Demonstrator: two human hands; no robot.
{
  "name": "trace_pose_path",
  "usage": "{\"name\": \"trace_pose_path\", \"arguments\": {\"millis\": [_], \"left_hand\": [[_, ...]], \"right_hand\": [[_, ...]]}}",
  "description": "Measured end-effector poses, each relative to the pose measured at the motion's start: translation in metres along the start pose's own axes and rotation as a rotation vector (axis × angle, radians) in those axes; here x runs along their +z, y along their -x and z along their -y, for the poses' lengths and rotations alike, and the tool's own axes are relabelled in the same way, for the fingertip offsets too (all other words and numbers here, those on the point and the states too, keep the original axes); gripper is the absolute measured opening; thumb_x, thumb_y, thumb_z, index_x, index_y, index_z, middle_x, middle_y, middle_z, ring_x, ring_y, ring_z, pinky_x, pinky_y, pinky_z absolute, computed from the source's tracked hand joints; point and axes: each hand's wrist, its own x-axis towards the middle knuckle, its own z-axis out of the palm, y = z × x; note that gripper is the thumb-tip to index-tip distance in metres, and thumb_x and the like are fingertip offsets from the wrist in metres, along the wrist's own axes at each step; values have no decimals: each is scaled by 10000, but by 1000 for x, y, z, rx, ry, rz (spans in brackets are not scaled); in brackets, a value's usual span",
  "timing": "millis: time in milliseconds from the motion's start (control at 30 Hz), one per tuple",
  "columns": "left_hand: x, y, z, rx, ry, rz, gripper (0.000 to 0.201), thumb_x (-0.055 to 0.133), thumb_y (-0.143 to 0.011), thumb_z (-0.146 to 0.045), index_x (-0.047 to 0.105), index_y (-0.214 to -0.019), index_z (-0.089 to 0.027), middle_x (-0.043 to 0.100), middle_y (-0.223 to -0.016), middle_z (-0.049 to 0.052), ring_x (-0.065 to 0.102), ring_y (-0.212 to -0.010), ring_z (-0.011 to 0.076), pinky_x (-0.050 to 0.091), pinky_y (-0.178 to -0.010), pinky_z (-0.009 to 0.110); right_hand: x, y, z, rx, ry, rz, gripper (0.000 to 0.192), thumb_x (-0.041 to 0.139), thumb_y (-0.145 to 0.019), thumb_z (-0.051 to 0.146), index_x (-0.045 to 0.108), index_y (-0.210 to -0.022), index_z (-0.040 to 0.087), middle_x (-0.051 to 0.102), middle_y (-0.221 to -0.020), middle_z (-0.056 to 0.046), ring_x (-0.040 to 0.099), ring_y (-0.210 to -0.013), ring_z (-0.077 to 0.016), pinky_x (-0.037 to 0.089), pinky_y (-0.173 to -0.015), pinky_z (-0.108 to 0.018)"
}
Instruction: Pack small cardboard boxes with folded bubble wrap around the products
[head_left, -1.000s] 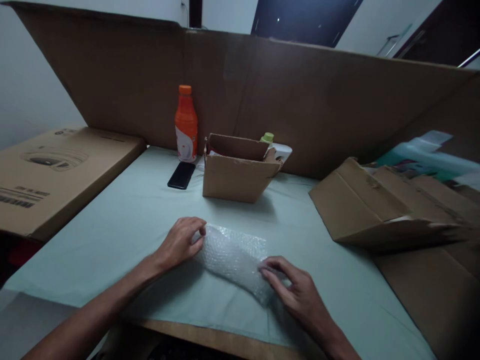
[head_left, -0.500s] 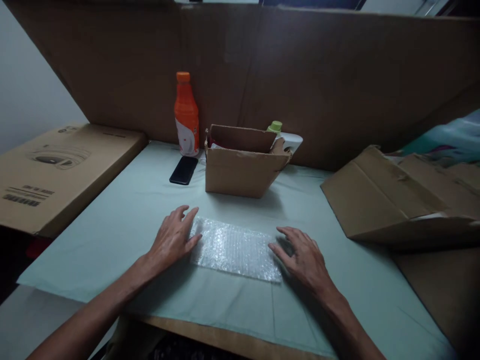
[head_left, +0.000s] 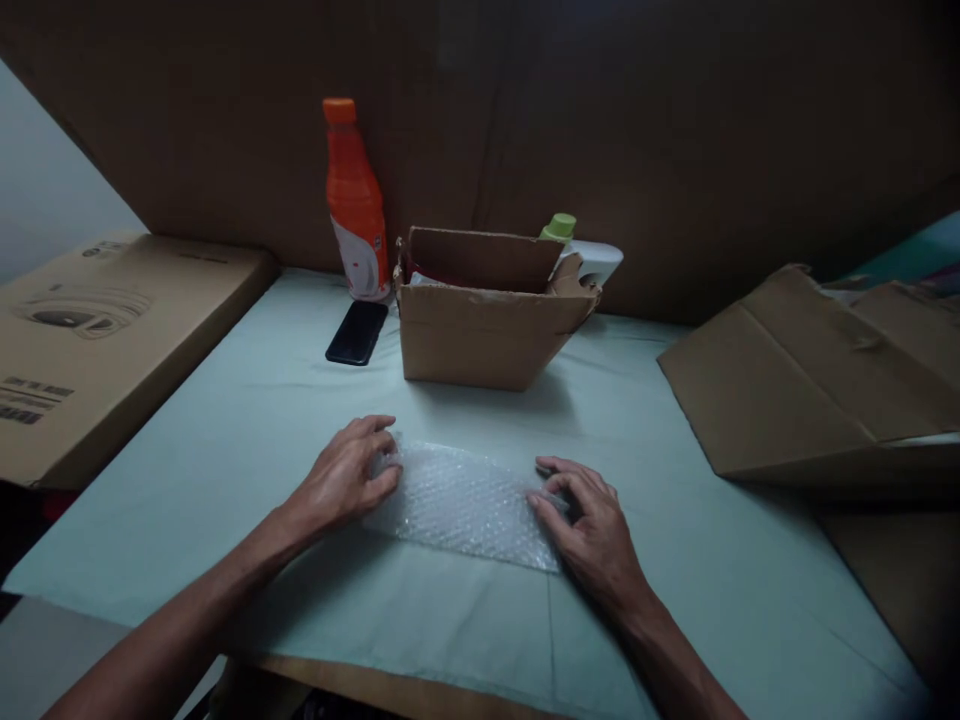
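Observation:
A clear sheet or pouch of bubble wrap [head_left: 465,505] lies on the pale green cloth, close to the front edge of the table. My left hand [head_left: 349,470] pinches its left end between thumb and fingers. At the opposite end, my right hand [head_left: 589,515] grips the right edge, thumb on the near side and fingers curled behind. The wrap bows slightly between both hands. Its corners are partly hidden by my fingers.
Behind the wrap stands an open cardboard box [head_left: 480,340]. An orange bottle [head_left: 352,200], a black phone [head_left: 357,333] and a green-capped white bottle [head_left: 592,262] are near it. A flat carton [head_left: 135,340] lies left; another cardboard box [head_left: 795,380] sits right.
Both hands have closed in on the bubble wrap's ends and taken hold of it. The wrap now bends a little. The camera view has tilted down slightly.

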Motion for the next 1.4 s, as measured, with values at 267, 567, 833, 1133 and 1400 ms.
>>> {"name": "trace_pose_path", "arguments": {"millis": [267,567,833,1133,1400], "left_hand": [[7,-25,5,-32,-169,24,599,628,-779,-196,510,-1366,-196,658,-1178,130,568,-1105,318,446,-942,449],[17,37,-11,16,-48,87,442,565,-778,-140,608,-1209,-225,713,-822,32,664,-769,218,471,-729,304],[59,119,-46,1,107,55,689,622,-868,-298,355,-1498,-206,732,-985,104,690,-895,282,522,-793,393],[31,99,-54,268,40,24,458,671,-854,-267,561,-1297,-226,587,-1356,111,503,-1256,317,443,-1048,490],[41,99,-46,327,143,126,644,717,-837,-346,468,-1406,-178,563,-1402,130,469,-1301,309,378,-1115,504]], "right_hand": [[15,1,-14,-38,173,-12,291,559,-906,431,668,-1076,221,663,-1312,-135,572,-1226,-328,437,-950,-486],[-9,-31,-3,-228,237,184,98,577,-872,284,648,-838,225,722,-1191,-113,610,-1164,-319,468,-898,-467],[34,-119,71,-434,287,218,305,634,-863,181,676,-1165,183,669,-1313,-126,559,-1239,-315,420,-1007,-474],[44,-56,58,-426,194,257,369,532,-952,250,638,-1298,179,608,-1402,-146,548,-1279,-301,442,-1031,-488],[15,-39,56,-374,-61,452,508,597,-936,411,554,-1414,248,467,-1543,-128,456,-1398,-302,392,-1117,-549]]}}
